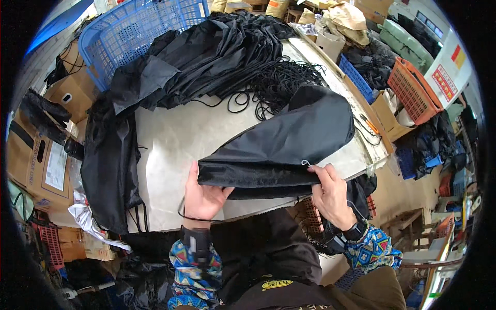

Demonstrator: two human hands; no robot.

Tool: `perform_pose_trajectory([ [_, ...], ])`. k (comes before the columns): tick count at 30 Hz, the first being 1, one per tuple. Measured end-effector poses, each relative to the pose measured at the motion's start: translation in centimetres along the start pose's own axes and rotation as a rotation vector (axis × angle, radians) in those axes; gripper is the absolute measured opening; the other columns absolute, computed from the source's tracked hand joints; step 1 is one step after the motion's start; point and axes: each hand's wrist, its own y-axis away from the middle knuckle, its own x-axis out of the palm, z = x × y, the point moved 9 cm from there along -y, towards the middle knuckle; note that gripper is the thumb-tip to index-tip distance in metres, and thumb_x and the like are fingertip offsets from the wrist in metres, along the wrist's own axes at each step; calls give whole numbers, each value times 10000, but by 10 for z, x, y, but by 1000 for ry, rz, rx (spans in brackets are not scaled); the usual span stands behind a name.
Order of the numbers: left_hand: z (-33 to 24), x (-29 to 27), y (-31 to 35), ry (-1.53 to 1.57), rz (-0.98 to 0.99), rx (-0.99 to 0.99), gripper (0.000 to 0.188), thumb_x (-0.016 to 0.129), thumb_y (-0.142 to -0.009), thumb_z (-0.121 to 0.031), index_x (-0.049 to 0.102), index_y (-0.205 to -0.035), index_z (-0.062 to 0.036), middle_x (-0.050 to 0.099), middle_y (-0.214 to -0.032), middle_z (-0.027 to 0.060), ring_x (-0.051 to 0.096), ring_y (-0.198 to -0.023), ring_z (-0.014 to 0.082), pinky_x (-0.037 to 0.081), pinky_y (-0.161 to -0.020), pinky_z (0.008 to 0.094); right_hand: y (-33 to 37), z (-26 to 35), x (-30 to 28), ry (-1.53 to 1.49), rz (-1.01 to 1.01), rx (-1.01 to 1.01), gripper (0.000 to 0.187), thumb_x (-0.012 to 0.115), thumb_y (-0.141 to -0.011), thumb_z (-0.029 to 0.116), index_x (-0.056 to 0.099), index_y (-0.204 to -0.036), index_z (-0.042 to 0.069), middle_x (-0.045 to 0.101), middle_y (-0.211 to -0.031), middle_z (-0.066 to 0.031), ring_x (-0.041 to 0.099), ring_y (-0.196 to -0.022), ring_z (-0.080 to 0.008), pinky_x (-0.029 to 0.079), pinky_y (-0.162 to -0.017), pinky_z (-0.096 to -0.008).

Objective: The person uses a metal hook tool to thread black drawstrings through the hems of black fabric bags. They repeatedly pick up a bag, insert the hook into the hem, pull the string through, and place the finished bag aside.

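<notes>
Closest to me, the person's two forearms come up in bright patterned sleeves. The left hand [202, 195] has its grip clamped on the near left corner of a black drawstring bag [289, 139], fingers under the hem and thumb pressing the fabric from the side; a thin black cord [182, 212] loops below that wrist. The right hand [333, 194] is pinched together on the bag's near right corner, where a small metal threading hook [306, 163] pokes out of the hem.

The bag lies on the near edge of the pale surface [175, 139], its open hem toward the person and its body running away to the right. I judge the step in hand to be drawing the cord through the hem channel, with the hook only just showing at the right end. The next move, as I read it, calls for a firm hold on the left corner while the right fingers take the hook and draw it clear without letting the fabric bunch.

Farther on, a tangle of black cords [281, 82] sits mid-surface, then a heap of black fabric [217, 51] that spills down the left edge. Beyond it stands a blue plastic basket [134, 31], and off to the right an orange crate [413, 90].
</notes>
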Motion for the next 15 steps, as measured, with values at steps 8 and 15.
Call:
perform_pose_trajectory([
  [8,-10,-5,52,-1342,138,-120,151,576,-904,-78,644,-993,23,648,-987,95,607,-920,135,500,-785,256,4,-6,19,25,76,-65,292,597,-735,33,594,-1026,50,507,-789,-125,573,-622,-328,480,-540,-397],
  [15,-7,158,48,-2038,24,1472,443,725,-734,-229,590,-1100,-18,578,-1090,149,562,-1007,320,336,-1019,400,19,39,40,123,262,-373,381,615,-713,69,574,-1091,48,470,-774,-68,568,-601,-224,465,-489,-329],
])
